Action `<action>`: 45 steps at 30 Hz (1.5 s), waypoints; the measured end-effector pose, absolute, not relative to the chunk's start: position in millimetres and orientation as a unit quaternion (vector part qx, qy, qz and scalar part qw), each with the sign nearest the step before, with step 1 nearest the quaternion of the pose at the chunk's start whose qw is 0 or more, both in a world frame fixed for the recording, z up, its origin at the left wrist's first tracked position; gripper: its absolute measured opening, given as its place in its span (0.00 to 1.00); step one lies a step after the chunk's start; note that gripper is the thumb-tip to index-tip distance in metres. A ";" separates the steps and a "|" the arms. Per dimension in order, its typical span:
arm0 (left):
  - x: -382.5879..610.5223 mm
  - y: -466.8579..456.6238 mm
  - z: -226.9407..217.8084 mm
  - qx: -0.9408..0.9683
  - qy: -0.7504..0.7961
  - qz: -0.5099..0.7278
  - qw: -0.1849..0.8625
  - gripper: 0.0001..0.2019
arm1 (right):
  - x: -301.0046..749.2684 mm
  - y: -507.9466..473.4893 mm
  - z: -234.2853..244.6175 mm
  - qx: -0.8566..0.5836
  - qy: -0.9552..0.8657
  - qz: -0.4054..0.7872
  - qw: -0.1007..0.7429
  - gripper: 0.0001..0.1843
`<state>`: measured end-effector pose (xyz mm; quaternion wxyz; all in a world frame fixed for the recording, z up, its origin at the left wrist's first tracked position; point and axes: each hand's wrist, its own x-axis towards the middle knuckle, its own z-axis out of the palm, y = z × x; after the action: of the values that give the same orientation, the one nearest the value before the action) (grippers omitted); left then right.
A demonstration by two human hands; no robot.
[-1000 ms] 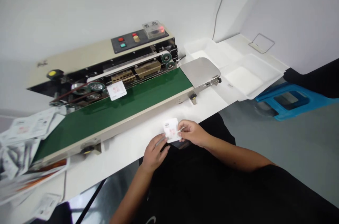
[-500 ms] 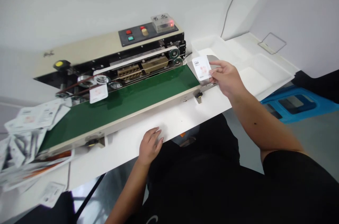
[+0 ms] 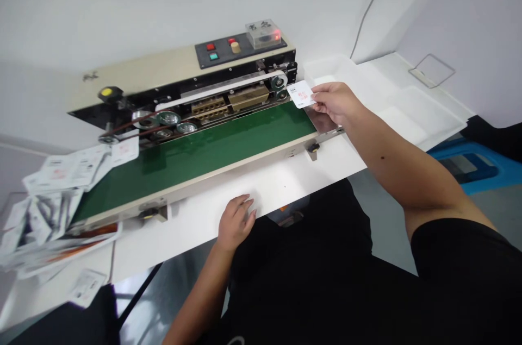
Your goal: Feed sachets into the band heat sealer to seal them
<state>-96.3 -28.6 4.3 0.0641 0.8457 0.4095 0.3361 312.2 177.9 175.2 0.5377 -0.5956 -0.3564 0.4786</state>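
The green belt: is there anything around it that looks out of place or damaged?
Slightly, yes. One packet lies alone near the front edge of the table, apart from the heap at the left end of the belt. The heap also looks untidy, with packets overlapping at different angles. I see no spill or damage.

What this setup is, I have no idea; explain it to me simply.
No robot here: one camera on a person's head looks down at their bare hands. On the white table stands a machine with rollers, buttons and a green belt. The right hand holds a flat white packet near the belt's right end. The left hand, holding nothing, is by the table's near edge. More packets are heaped at left; white trays stand at right.
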 end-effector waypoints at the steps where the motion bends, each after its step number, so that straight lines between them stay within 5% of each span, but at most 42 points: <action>1: -96.0 -28.8 4.4 0.846 0.410 0.336 0.063 0.18 | 308.5 180.3 175.8 -0.592 -0.358 0.483 0.537 0.07; 11: -95.7 -29.5 5.3 0.844 0.402 0.348 0.073 0.19 | 260.8 192.1 188.6 -0.612 -0.381 0.485 0.494 0.05; 17: -95.6 -29.7 3.8 0.839 0.403 0.357 0.079 0.20 | 258.3 147.4 183.6 -0.569 -0.524 0.362 0.520 0.10; 23: -89.9 -35.5 3.3 0.823 0.418 0.366 0.119 0.17 | 234.2 38.7 128.6 -0.469 -0.707 0.292 0.441 0.10; 27: -98.9 -40.7 6.6 0.806 0.427 0.388 0.130 0.14 | 218.0 -1.5 74.2 -0.452 -0.708 0.367 0.399 0.08; 34: -224.0 -56.3 7.9 0.630 0.657 0.415 -0.008 0.13 | 216.0 -14.7 15.4 -0.526 -0.574 0.481 0.403 0.14; 39: -342.6 -81.9 11.9 0.383 0.833 0.370 -0.150 0.24 | 222.0 -12.7 -7.9 -0.537 -0.512 0.506 0.441 0.16; 45: -399.6 -112.1 29.3 0.330 0.884 0.328 -0.035 0.31 | 224.5 -6.2 -20.9 -0.524 -0.507 0.514 0.452 0.18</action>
<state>-399.6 -112.1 29.3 -0.0349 0.3300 0.8844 0.3283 224.5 -6.2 -20.9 0.4517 -0.5243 -0.5067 0.5141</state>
